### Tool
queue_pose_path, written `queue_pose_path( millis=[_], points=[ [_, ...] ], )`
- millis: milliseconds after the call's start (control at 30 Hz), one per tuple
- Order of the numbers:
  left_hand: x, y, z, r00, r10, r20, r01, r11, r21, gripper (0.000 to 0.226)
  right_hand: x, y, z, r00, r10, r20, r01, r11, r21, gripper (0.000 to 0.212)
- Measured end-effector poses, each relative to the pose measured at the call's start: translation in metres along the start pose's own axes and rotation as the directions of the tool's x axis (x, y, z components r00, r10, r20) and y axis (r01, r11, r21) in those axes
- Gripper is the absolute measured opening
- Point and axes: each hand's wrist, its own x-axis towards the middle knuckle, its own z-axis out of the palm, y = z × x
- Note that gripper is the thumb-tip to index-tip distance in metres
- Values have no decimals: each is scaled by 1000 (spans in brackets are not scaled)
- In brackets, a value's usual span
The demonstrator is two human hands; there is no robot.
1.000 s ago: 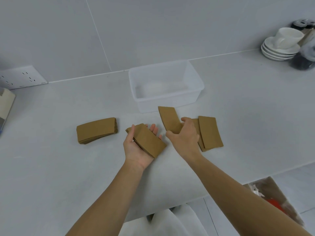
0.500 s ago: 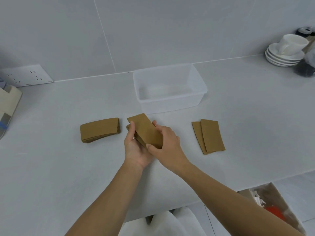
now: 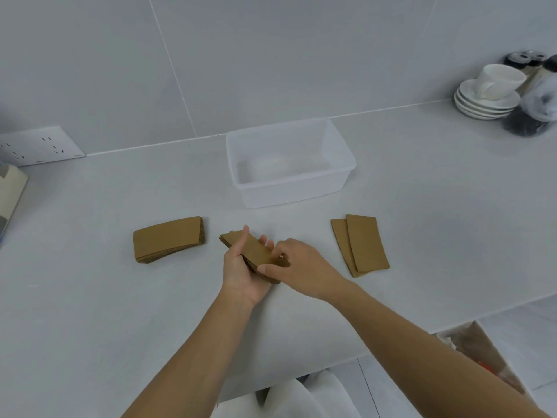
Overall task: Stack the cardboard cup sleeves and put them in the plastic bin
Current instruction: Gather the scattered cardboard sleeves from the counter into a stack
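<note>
Now both hands grip one sleeve stack.
Left hand (image 3: 244,268) cradles the held stack (image 3: 251,251); right hand (image 3: 297,267), reaching among loose sleeves (image 3: 363,244) a second ago, pinches its near end.

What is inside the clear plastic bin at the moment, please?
No sleeves lie in the plastic bin; only its pale, glossy floor shows through. Its near wall blurs the front strip of that floor.

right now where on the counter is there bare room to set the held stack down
Bare counter lies left of and below the left pile, and right of the two loose sleeves. It is crowded between pile and sleeves, where both hands work the stack.
</note>
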Motion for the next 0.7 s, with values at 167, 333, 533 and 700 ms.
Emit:
queue_pose_path(
  millis=[167,333,533,700],
  points=[
    [9,-6,9,989,144,-26,-144,990,-8,49,3,11,-27,989,75,-130,-67,996,65,44],
    [15,-8,13,996,85,-22,-84,996,20,41,6,36,-56,900,269,-344,-264,962,62,48],
    [19,-18,18,998,20,-67,-16,998,65,28,-3,66,-71,763,397,-509,-448,894,26,48],
    [19,-27,30,998,-2,-59,6,998,70,22,-14,87,-59,708,461,-535,-568,822,-43,69]
  ],
)
